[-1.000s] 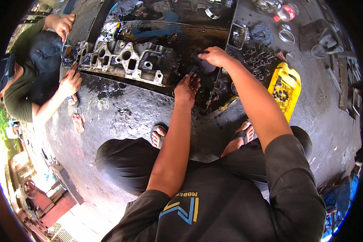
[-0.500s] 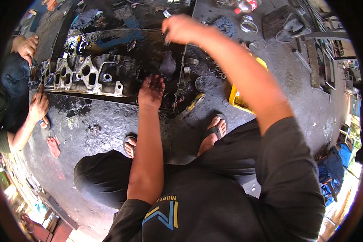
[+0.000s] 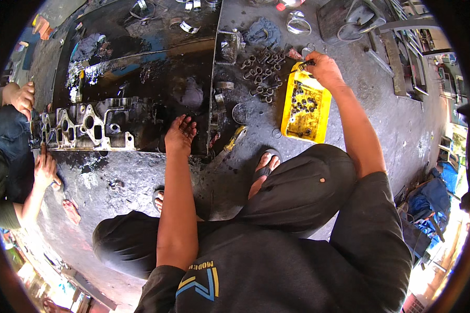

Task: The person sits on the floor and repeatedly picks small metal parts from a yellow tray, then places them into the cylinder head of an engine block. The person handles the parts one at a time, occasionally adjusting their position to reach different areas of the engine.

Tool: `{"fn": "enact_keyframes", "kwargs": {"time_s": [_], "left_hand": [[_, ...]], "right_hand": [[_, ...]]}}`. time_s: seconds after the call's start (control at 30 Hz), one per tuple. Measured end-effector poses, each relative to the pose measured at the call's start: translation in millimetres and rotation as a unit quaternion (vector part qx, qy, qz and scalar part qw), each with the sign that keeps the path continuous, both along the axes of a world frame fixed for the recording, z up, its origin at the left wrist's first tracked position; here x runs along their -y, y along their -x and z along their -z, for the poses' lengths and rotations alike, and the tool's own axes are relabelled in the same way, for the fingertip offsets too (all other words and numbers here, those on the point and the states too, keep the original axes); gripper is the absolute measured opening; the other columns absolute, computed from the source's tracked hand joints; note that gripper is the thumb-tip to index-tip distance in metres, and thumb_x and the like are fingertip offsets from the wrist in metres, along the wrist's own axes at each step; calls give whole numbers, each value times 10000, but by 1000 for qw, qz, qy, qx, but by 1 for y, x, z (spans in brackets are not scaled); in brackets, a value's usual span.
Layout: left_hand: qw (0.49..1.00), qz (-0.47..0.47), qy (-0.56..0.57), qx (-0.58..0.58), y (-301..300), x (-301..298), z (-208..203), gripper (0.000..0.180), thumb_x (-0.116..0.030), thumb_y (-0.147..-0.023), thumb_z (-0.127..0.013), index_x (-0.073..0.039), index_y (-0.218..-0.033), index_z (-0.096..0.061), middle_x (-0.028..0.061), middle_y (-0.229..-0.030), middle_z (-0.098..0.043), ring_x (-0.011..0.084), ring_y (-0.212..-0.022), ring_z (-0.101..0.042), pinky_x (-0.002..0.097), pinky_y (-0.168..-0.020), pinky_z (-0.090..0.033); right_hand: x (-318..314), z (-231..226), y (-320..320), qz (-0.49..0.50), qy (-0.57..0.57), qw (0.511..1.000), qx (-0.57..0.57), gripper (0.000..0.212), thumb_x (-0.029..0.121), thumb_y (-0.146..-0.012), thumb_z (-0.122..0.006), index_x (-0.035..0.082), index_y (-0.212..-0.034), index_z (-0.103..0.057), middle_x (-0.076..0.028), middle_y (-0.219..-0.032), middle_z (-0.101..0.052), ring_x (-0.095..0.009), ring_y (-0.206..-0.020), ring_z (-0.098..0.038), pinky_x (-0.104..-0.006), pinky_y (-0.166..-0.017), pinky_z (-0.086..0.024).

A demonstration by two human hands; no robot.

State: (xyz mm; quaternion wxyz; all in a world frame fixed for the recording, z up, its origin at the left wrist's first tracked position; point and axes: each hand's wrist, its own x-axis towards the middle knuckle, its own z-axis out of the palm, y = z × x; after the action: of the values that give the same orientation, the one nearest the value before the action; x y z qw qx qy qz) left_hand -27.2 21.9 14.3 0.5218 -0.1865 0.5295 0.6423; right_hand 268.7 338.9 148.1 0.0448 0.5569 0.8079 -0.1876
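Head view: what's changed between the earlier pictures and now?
The right hand moved rightward, from over the dark oily work surface to the far end of the yellow plastic tray, and holds a dark coiled spring. The left hand stayed beside the grey metal cylinder head.

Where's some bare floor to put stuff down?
There's bare floor right of the right forearm, and some between the pinkish rag and the left knee. It's crowded left of the yellow tray, where metal parts lie bunched, and inside it, with small dark pieces.

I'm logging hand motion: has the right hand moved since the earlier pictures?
Yes: the right hand was beside the dark cloth a second ago; it has moved rightward to the yellow tray's far end.
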Motion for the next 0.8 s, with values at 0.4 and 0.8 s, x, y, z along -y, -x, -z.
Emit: {"fn": "enact_keyframes", "kwargs": {"time_s": [0.4,0.8], "left_hand": [[999,36,20,-34,-6,3,-8,272,-285,-929,-550,-64,-1085,-579,54,-956,-630,220,-820,-623,333,-713,-487],[993,72,64,-62,-13,-2,-10,244,-246,-919,-572,-60,-1076,-595,47,-936,-638,206,-806,-630,307,-691,-492]], "right_hand": [[-1,73,12,-70,9,997,24,328,183,-756,-677,112,-1076,-660,-195,-1084,-641,-325,-1025,-614,-397,-930,-465],[-3,64,8,-75,8,997,4,263,190,-776,-647,92,-1016,-690,-167,-1012,-670,-322,-970,-637,-392,-895,-489]]}}
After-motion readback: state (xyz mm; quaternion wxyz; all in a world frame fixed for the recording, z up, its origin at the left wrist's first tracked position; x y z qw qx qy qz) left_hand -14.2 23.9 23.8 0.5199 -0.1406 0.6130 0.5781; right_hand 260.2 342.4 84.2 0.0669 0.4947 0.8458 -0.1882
